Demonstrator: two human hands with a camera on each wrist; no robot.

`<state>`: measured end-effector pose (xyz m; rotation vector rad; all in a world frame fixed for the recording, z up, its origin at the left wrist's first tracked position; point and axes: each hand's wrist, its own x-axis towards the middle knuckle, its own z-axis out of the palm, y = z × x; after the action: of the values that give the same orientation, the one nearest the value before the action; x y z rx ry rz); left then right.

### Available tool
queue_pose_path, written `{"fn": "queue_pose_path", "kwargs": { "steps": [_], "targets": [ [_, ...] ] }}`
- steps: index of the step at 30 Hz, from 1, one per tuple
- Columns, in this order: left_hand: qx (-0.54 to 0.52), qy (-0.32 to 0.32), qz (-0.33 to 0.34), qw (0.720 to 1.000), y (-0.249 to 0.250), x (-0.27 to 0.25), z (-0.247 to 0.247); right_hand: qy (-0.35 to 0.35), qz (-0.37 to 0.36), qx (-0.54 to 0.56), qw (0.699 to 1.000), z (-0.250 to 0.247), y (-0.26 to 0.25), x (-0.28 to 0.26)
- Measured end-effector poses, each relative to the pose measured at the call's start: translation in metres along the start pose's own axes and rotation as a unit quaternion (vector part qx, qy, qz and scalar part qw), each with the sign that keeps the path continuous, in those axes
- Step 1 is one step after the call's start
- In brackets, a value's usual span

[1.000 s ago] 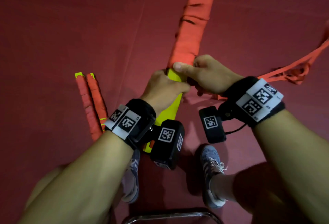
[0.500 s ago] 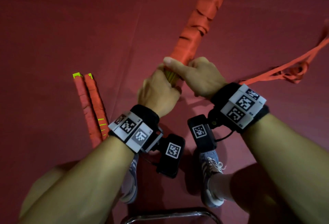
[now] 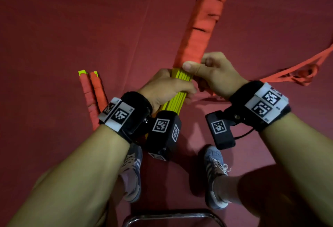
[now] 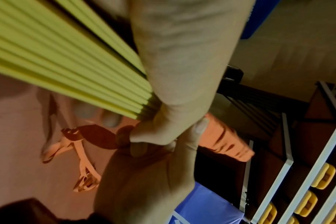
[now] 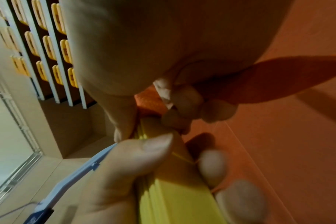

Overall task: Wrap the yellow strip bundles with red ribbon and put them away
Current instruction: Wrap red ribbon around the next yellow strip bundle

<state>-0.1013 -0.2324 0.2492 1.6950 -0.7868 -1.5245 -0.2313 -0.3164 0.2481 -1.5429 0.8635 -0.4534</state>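
Left hand (image 3: 167, 86) grips bare part of long stiff yellow strip bundle (image 3: 177, 98); right hand (image 3: 214, 75) pinches soft red fabric ribbon (image 3: 198, 34) at wrap edge; strips probably light, slippery: clamp beside wrap

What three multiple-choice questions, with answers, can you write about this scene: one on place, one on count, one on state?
1. Where do the wrapped bundles lie?
A. on the floor, left of the left hand
B. on a table
C. in a box
2. How many are they?
A. one
B. two
C. four
3. How is the held yellow strip bundle?
A. all bare
B. wrapped beyond the hands, bare nearer
C. all wrapped
Answers:
1 A: they lie on the floor.
2 B: two lie side by side.
3 B: the right hand holds the red ribbon at the wrap's edge.
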Motion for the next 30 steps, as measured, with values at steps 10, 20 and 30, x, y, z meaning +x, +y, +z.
{"fn": "queue_pose_path", "kwargs": {
  "steps": [10, 20, 30],
  "targets": [
    [0.167, 0.235, 0.12, 0.95, -0.013, 0.016, 0.002, 0.052, 0.017, -0.188, 0.981, 0.011, 0.0, 0.01],
    [0.105, 0.121, 0.077, 0.984, -0.003, 0.006, 0.0, 0.088, 0.082, -0.053, 0.991, 0.008, -0.003, 0.003],
    [-0.081, 0.039, 0.019, 0.996, 0.004, -0.003, 0.004, 0.021, -0.01, -0.061, 0.998, 0.007, -0.004, 0.004]
  ]
}}
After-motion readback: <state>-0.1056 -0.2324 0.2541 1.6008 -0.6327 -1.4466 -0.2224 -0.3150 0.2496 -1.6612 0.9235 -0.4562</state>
